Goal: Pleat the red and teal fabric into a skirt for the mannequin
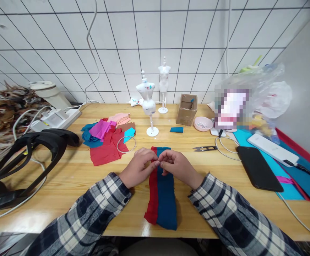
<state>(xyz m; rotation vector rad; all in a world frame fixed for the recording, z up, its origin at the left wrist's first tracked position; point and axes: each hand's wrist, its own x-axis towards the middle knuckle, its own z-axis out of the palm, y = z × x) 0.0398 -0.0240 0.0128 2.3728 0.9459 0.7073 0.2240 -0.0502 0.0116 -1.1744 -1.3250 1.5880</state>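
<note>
A strip of red cloth and a strip of blue cloth lie together lengthwise on the wooden table, running toward me. My left hand and my right hand meet over the far end of the strips. Both have their fingers curled and pinched together on the fabric where the red and blue edges join. Whether something small sits between the fingertips is too fine to see.
A pile of coloured cloth scraps lies at left centre beside a wire ring. Two small white mannequins stand behind, with a cardboard box, a pink bowl, thread snips and a black phone to the right. A black headset lies left.
</note>
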